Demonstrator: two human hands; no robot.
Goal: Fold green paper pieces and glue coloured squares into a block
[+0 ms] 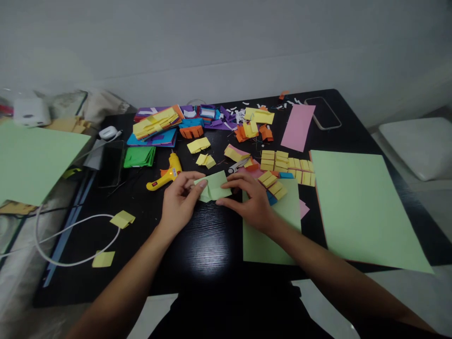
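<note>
A small folded piece of light green paper (216,184) is held up over the middle of the black table. My left hand (181,200) pinches its left end, thumb on top. At the other end, the fingers and thumb of my right hand (250,197) close on the paper's right edge. Just beyond my right hand lie scissors (238,165), partly covered. A yellow glue gun (165,173) rests left of my left hand. Beneath my right wrist is a light green sheet (268,247), with folded yellow paper pieces (272,183) at its top.
A large green sheet (367,207) lies at the right, near a pink strip (298,127) and a phone (323,113). Folded coloured papers (155,125) and scraps line the back. A white cable (76,263) loops at the left, by two yellow-green paper pieces (103,259).
</note>
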